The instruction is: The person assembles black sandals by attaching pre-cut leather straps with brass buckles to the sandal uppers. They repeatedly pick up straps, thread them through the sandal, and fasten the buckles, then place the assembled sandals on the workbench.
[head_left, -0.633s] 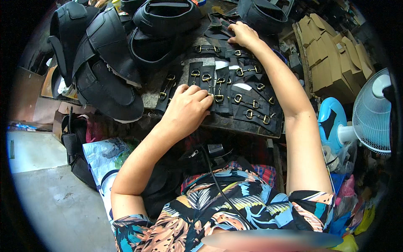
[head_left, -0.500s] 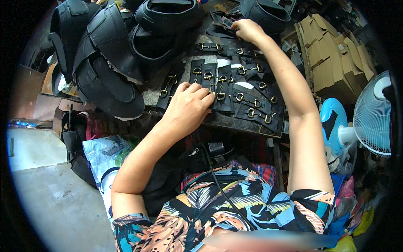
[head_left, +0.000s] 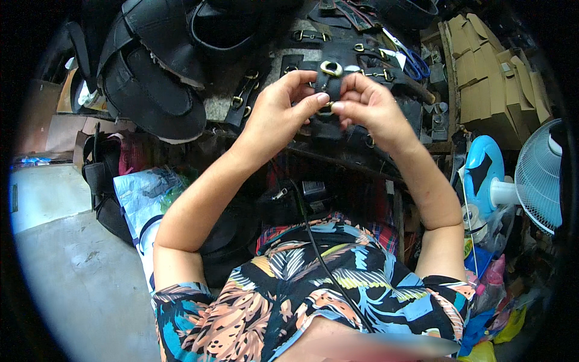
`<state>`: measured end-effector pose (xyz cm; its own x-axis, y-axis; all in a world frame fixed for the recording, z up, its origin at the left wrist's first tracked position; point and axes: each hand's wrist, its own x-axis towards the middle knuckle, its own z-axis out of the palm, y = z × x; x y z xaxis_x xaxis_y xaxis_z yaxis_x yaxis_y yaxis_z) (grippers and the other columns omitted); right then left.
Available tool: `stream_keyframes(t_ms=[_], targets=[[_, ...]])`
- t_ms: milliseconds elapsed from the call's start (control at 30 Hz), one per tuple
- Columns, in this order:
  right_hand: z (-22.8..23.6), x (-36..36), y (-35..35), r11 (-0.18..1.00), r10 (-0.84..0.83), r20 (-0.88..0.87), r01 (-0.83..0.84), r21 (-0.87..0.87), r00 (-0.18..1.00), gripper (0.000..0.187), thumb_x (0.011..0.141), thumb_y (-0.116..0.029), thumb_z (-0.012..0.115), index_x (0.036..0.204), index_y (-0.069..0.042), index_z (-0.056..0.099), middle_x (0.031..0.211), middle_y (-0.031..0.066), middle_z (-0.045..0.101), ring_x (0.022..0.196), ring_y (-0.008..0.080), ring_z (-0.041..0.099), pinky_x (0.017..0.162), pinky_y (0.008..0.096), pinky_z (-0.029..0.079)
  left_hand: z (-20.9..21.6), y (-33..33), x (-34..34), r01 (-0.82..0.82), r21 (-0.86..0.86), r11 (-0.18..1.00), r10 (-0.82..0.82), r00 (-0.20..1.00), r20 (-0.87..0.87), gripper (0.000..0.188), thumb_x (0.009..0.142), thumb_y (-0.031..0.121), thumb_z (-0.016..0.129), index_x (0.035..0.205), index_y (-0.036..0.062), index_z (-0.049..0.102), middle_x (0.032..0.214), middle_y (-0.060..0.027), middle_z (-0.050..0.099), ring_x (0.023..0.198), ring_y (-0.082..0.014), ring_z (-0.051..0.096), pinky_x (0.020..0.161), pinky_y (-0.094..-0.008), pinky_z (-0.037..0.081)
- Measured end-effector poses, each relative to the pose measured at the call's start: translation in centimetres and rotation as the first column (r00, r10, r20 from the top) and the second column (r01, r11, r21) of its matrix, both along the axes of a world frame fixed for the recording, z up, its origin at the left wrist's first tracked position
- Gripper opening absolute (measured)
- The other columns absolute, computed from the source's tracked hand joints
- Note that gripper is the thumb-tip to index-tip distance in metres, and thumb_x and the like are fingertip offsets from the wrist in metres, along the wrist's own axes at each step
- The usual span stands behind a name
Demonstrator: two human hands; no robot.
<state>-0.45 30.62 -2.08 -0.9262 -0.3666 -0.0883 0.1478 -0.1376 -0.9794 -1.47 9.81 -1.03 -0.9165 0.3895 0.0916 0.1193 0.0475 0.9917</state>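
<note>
Over the table's near part, both my hands hold a black strap with gold-coloured horsebit hardware between them. My left hand has thumb and fingers closed on its left side. From the right, my right hand pinches it, thumb and forefinger close to the lower gold ring. The upper ring shows above my fingers. Several like straps lie behind and beside, such as one at the left and one at the back. Blue-handled scissors rest to the right of the straps.
Black sandals or shoe uppers are piled at the left of the table. Folded brown cardboard boxes stand at the far right, with a blue and white fan nearer. A black cable hangs down my front.
My right hand has come back from the far right of the table to meet my left. One strap is now lifted between them. Scissors now show at the right.
</note>
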Motion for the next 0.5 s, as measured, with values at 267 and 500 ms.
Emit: stream_keyframes(t_ms=[267, 500], targets=[[0.3, 1.5, 0.8, 0.990, -0.085, -0.064, 0.092, 0.103, 0.994, 0.025, 0.096, -0.015, 0.060, 0.114, 0.001, 0.053, 0.094, 0.0128, 0.067, 0.078, 0.0172, 0.070, 0.068, 0.0248, 0.056, 0.1, -1.7, -0.3, 0.105, 0.022, 0.994, -0.108, 0.976, 0.189, 0.016, 0.091, 0.011, 0.067, 0.103, 0.0014, 0.063, 0.087, -0.0004, 0.065, 0.071, -0.0046, 0.058, 0.057, -0.0201, 0.048], [0.6, 0.9, 1.3, 0.987, -0.160, -0.137, 0.159, -0.022, 0.978, 0.048, 0.099, -0.025, 0.057, 0.138, 0.000, 0.044, 0.098, 0.0119, 0.066, 0.085, 0.0174, 0.070, 0.074, 0.0258, 0.056, -0.1, -1.8, -0.3, 0.143, -0.032, 0.989, -0.133, 0.969, 0.207, 0.020, 0.088, 0.012, 0.069, 0.102, -0.0015, 0.066, 0.079, 0.0000, 0.064, 0.061, -0.0041, 0.055, 0.053, -0.0190, 0.044]])
